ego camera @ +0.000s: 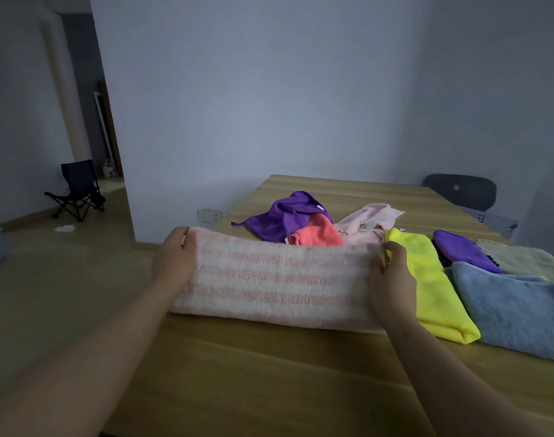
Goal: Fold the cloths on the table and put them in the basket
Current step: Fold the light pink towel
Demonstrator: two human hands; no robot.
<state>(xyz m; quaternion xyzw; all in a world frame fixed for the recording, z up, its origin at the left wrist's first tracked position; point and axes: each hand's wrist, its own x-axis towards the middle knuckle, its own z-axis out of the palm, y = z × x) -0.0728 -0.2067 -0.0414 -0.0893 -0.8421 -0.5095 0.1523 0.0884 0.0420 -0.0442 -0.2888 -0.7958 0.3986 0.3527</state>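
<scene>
Your left hand [174,257] pinches one top corner and your right hand [392,279] the other of the pink-and-white striped terry towel [275,279]; it stretches between them, near edge resting on the wooden table [269,373], beside a folded yellow microfibre cloth [433,285]; it looks soft, light and limp; take it by the corners, or the middle will likely sag.

We see a dim, bluish room, soft shadows, slight grain, and wide-angle bending at the edges.
</scene>
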